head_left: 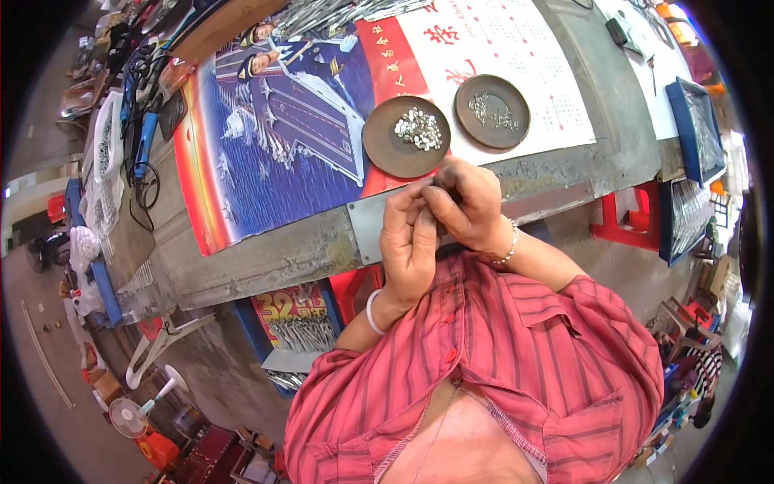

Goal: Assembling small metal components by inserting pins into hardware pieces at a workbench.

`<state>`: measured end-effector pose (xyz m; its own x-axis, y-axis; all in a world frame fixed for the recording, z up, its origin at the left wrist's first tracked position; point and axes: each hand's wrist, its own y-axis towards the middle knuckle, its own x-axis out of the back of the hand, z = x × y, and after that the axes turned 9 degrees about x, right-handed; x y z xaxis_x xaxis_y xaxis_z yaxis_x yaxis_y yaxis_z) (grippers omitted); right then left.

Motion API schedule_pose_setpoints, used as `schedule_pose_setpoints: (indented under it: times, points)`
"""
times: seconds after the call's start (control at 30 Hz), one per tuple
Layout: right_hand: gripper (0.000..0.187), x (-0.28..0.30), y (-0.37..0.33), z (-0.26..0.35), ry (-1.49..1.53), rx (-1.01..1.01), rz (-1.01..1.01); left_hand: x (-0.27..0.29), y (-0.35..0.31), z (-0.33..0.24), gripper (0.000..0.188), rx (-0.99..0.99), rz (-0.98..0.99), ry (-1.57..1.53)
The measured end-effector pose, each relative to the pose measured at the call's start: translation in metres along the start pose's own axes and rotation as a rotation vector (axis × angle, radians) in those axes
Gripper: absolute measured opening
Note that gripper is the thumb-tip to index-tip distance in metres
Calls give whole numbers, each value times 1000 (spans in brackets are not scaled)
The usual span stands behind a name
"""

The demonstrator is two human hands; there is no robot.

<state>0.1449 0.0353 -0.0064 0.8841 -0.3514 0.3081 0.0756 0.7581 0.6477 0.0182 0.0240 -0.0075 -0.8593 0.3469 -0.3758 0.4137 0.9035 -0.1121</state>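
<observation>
My left hand [409, 246], with a white bangle at its wrist, is raised at the table's front edge, its fingers curled. Against it presses my right hand [472, 202], which wears a beaded bracelet. The fingertips of both meet in a pinch, and whatever is between them is hidden or too small to name. Just beyond them, a shallow round brown dish [379, 149] holds a heap of small shiny silver pieces [418, 129]. To its right stands a second brown dish [516, 137] with small thin metal pieces [493, 113], like pins or tiny screws.
A printed poster [298, 145] lies under the dishes on the worn grey table [266, 270]. Long silver metal pieces [355, 12] are piled at the back. A blue-handled tool [146, 137] with a cord lies left; a blue tray [695, 133] sits right. Below is a red stool [633, 218].
</observation>
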Motion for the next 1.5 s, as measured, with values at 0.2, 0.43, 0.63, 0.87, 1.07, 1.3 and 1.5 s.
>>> schedule_pose_setpoints:
  times: [0.2,0.43,0.63,0.87,1.07,1.3,1.5]
  points:
    - [21,-4,-3,6,-15,-121,-21,-9,5,15,26,-121,-87,29]
    - [12,0,7,8,299,-201,-124,-11,7,5,25,-179,-52,-48]
    - [29,-11,-9,-9,256,210,-131,-9,2,13,23,-107,-94,-35]
    - [14,0,9,27,351,-631,-52,-6,-2,10,27,-68,-77,-72]
    - [13,8,-6,23,325,-395,127,4,-7,-6,32,15,-91,-111]
    - [15,-11,-23,23,-85,-79,134,9,-16,-2,33,-20,-77,-44]
    - [12,-20,-33,27,-345,-35,137,11,-19,5,31,31,-104,0]
